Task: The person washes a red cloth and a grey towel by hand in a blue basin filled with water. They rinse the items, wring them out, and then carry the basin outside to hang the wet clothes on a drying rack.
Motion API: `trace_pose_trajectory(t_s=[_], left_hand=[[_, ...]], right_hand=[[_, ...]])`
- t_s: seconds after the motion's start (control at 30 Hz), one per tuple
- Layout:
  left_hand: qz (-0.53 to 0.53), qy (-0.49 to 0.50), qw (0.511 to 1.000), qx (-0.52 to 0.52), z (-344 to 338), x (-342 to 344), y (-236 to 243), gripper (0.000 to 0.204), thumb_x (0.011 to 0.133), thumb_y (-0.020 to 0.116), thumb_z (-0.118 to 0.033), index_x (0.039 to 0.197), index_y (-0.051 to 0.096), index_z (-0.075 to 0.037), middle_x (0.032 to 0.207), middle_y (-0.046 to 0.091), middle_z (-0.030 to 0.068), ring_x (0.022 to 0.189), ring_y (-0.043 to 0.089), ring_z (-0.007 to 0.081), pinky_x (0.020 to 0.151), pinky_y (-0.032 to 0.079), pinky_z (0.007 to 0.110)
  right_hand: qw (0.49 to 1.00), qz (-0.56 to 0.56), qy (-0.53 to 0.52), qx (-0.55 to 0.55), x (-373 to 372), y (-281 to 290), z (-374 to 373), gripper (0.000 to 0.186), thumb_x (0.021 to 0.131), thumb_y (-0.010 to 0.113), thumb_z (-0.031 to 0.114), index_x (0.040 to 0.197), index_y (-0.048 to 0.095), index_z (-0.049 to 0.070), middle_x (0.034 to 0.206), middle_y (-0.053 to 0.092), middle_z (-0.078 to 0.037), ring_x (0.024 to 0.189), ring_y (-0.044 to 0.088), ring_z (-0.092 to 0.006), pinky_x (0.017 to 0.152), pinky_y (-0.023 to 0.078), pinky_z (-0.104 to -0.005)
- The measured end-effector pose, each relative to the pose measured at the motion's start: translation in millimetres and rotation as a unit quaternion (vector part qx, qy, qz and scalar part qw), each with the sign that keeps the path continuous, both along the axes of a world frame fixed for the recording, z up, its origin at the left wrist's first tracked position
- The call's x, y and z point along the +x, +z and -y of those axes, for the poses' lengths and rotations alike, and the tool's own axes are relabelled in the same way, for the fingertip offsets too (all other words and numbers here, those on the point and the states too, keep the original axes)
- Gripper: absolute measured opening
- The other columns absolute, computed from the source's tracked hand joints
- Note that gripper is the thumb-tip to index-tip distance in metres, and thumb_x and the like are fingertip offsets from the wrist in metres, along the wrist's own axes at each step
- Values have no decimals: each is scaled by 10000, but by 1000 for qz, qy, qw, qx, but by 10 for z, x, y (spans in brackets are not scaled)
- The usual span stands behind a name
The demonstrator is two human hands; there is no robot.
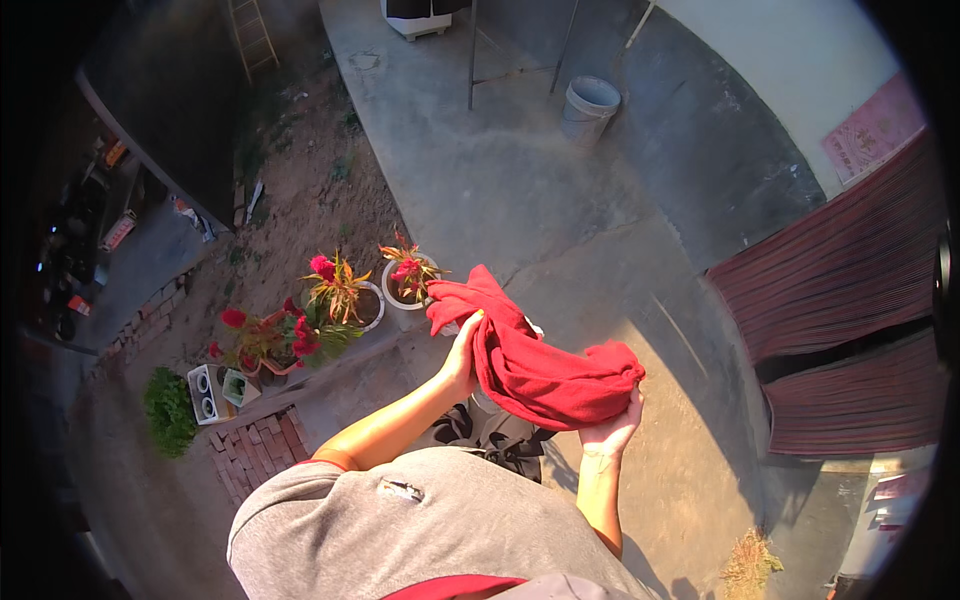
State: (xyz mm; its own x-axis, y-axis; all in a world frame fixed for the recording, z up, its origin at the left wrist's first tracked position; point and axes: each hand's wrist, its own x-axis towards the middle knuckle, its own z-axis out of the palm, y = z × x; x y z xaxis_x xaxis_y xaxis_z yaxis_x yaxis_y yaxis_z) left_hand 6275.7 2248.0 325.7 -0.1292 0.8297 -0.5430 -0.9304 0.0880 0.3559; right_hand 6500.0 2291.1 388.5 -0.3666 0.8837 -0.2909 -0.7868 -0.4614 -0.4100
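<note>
A bunched red cloth [545, 372], perhaps a knitted garment, hangs in front of my body between both hands. My left hand [462, 355] grips its left part, with the thumb pointing up along the fabric and the other fingers hidden behind it. At the lower right end, my right hand [614, 430] clasps the cloth from below, its fingertips partly covered by the folds. A small white bit shows at the far edge of the cloth. Its full shape cannot be made out because it is crumpled.
Potted red flowers [340, 290] stand on a ledge at the left, the nearest white pot [400, 290] close to the cloth. Farther off are a pale bucket [590, 105] and a metal frame [520, 75]. A striped curtain [840, 270] hangs at the right.
</note>
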Motion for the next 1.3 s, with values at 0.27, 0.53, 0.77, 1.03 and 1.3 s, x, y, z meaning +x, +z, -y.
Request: trace_pose_trajectory(t_s=[0.27, 0.53, 0.77, 1.03, 1.3], left_hand=[[-58, -128, 989, -34, -1279, -357, -11, 762, 784, 579, -574, 1362, 393, -114, 1399, 402, 71, 1276, 371, 232, 1049, 279, 409], [-187, -261, 947, -9, -2912, -727, 173, 829, 761, 634, -566, 1378, 375, -79, 1402, 385, 114, 1270, 378, 252, 1044, 294, 394], [-246, -214, 942, -82, -3742, -1509, 1178, 556, 737, 731, -356, 1167, 572, -42, 1089, 618, 113, 987, 593, 213, 873, 445, 363], [-165, 110, 979, -43, -4186, -2311, 1627, 536, 792, 696, -275, 1232, 504, -36, 1138, 597, 106, 1034, 588, 229, 888, 467, 400], [-97, 215, 968, 88, -4806, -3562, 1667, 541, 860, 601, -337, 1295, 441, -56, 1239, 540, 110, 1151, 508, 243, 998, 376, 425]], right_hand=[[975, 57, -136, 169, -97, 905, -1733, 458, 871, 531, 331, 1257, 484, 89, 1329, 464, -109, 1220, 441, -298, 1039, 328, -510], [941, 170, -255, 146, -419, 1448, -3842, 462, 882, 529, 368, 1223, 497, 58, 1244, 506, -109, 1154, 479, -280, 985, 387, -466], [942, 167, -226, 181, -840, 2255, -5292, 479, 893, 485, 388, 1211, 504, 31, 1242, 505, -123, 1159, 478, -291, 1005, 377, -467], [963, 175, -133, 157, -1669, 2237, -6309, 415, 894, 499, 356, 1160, 546, 41, 1202, 542, -97, 1125, 506, -265, 981, 407, -453], [979, 124, 11, 164, -3128, 2036, -7207, 393, 848, 583, 286, 1170, 540, 65, 1167, 560, -99, 1069, 540, -252, 946, 439, -447]])
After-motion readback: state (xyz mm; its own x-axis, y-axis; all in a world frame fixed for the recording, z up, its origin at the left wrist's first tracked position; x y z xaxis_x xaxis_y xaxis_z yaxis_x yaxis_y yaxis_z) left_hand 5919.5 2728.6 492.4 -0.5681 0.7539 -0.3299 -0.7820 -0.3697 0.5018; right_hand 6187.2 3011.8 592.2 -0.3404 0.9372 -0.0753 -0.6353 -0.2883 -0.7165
